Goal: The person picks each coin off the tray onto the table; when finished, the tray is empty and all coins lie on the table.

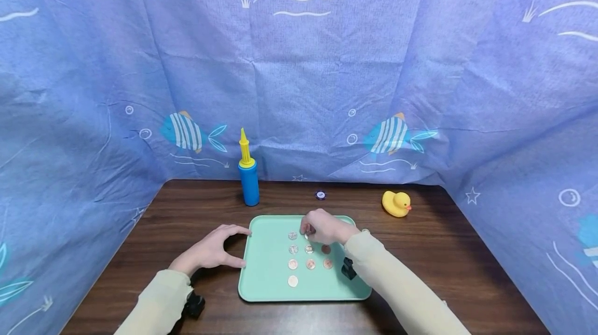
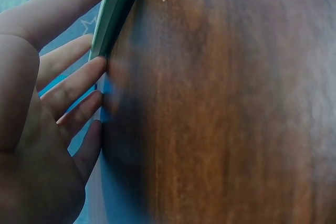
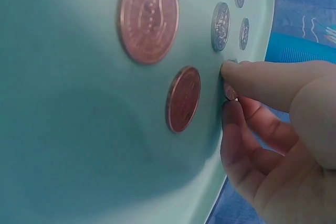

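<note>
A mint-green tray (image 1: 266, 283) bears several coins laid out in rows. Thumb and fingertips of my right hand (image 1: 324, 227) pinch a coin (image 3: 230, 91) by its edges, right at the tray surface; the fingers hide part of it. Close by are a silver coin (image 3: 221, 26) and a copper coin (image 3: 184, 99), both flat on the tray. Another silver coin (image 1: 292, 235) lies just left of the fingertips, and a pale coin (image 1: 292, 281) is nearest the front. My left hand (image 1: 212, 248) spreads at the tray's left side, thumb and fingertips touching its rim.
Behind the tray stands a blue and yellow hand pump (image 1: 249, 182). A dark poker chip (image 1: 320, 195) lies at the back, and a yellow rubber duck (image 1: 396, 204) sits back right. A blue fish-patterned cloth (image 1: 299, 91) hangs behind the brown wooden table (image 1: 444, 262).
</note>
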Demonstrator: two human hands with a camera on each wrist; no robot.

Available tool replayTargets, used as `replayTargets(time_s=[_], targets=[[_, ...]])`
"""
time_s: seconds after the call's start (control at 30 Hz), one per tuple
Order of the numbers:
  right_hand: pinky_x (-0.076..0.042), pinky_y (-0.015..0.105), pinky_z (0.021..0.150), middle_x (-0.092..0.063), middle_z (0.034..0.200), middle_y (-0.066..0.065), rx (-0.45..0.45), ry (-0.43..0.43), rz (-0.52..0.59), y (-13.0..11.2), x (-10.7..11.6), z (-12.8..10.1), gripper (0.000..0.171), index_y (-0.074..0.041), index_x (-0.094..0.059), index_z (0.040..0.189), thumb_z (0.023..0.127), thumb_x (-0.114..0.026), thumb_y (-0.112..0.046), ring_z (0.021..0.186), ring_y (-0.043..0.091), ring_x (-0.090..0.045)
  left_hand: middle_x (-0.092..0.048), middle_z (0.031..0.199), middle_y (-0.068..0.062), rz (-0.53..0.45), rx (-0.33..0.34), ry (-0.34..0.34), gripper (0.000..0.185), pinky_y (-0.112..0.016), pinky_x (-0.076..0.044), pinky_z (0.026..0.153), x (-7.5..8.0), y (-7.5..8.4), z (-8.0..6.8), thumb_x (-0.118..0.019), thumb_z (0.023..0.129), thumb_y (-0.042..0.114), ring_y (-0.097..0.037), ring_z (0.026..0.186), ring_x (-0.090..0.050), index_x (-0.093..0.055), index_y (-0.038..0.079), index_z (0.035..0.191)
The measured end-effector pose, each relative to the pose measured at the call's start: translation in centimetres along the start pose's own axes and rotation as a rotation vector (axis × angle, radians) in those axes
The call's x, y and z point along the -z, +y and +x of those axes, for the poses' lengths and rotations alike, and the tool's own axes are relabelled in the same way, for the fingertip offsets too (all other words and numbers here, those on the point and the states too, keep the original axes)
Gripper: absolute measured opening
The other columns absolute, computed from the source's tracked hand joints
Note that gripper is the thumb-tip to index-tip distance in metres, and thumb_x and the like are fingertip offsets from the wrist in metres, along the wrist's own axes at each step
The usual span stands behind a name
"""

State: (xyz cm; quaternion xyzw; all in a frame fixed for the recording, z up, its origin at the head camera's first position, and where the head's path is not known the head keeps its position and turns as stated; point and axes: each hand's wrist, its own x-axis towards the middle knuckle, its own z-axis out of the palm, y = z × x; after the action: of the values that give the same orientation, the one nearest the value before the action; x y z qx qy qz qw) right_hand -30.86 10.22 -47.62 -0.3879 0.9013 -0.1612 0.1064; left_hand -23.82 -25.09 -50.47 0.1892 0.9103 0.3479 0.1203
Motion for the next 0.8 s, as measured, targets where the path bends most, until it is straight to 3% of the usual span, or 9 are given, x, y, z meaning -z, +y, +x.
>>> replayTargets(time_s=[0.5,0.8], targets=[[-0.054,0.026,0.076,-0.071,0.093,0.001,0.015,0.048,0.029,-0.05,-0.03,-0.5,0.021,-0.01,-0.079,0.098,0.086,-0.077,0.007,0.082,0.01,-0.061,-0.054,0.152,-0.007,0.009,-0.009,0.006,0.074,-0.064,-0.038,0.113,-0.11,-0.02,-0.02,-0.09,0.08,0.052,-0.036,0.144,-0.043,-0.063,0.026,0.143],[-0.052,0.028,0.076,-0.072,0.09,-0.003,0.006,0.041,0.023,-0.05,0.19,-0.86,0.018,-0.013,-0.079,0.099,0.091,-0.076,0.002,0.079,0.01,-0.058,-0.054,0.152,-0.008,0.025,0.0,0.01,0.074,-0.064,-0.038,0.113,-0.01,0.13,-0.03,-0.09,0.079,0.053,-0.036,0.143,-0.044,-0.063,0.026,0.143]])
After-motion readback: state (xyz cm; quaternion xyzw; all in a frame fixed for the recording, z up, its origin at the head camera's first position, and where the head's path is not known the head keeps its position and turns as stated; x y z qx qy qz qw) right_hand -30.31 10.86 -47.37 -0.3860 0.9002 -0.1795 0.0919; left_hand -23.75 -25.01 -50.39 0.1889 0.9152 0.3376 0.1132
